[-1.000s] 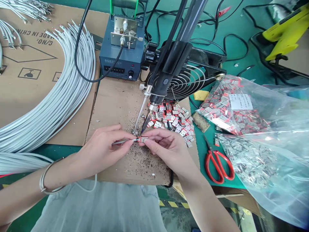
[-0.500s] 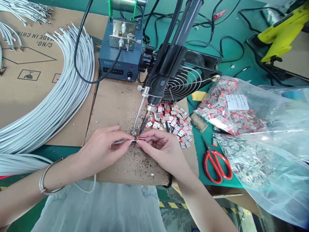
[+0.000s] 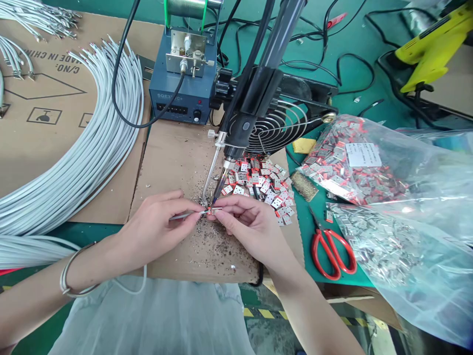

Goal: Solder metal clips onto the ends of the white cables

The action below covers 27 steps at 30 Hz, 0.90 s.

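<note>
My left hand (image 3: 162,222) pinches a grey cable (image 3: 183,215) close to its end between thumb and fingertips. A small red and metal connector (image 3: 216,209) is gripped by the thumb and index finger of my right hand (image 3: 251,222). Cable end and connector meet under the tip of a soldering iron (image 3: 220,185), which is clamped on a stand. Beside the iron, a thin metal solder feed tube (image 3: 210,172) points down at the same spot. Whether the tips touch the connector is too small to tell. Behind my right hand lies a heap of loose connectors (image 3: 271,187).
A big grey cable bundle (image 3: 111,143) curves along the left. At the back stand the blue solder feeder (image 3: 181,101) and a fan (image 3: 277,128). On the right are red-handled scissors (image 3: 332,249), a yellow sponge (image 3: 303,146) and plastic bags of parts (image 3: 384,246).
My right thumb has shifted slightly right along the connector, so more of its red part shows. Both hands stay under the iron, and the view has moved a little.
</note>
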### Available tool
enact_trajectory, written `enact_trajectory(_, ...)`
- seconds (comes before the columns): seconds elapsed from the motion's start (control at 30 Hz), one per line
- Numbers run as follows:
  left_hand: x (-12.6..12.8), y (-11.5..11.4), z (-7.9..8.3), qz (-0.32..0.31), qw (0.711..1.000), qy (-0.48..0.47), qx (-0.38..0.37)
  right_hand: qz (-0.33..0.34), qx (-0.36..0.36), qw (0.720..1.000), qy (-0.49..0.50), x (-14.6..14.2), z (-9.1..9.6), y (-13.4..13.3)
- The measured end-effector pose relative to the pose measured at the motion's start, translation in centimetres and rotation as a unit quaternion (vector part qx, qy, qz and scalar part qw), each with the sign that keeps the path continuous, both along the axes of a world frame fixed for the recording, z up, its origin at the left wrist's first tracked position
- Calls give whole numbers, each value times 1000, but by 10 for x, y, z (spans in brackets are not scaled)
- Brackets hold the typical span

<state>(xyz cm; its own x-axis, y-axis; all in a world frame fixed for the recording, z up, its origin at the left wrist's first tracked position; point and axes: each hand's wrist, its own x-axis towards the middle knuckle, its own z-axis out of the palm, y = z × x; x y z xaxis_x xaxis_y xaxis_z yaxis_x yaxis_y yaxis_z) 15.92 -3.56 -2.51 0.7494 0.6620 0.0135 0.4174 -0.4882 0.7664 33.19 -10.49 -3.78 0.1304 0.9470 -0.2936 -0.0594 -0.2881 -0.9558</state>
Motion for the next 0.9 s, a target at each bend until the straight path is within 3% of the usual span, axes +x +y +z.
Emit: enact_trajectory(0.9, 0, -2, 0, 11, 1000, -18, 13, 20, 6, 996, 89, 3, 3, -2)
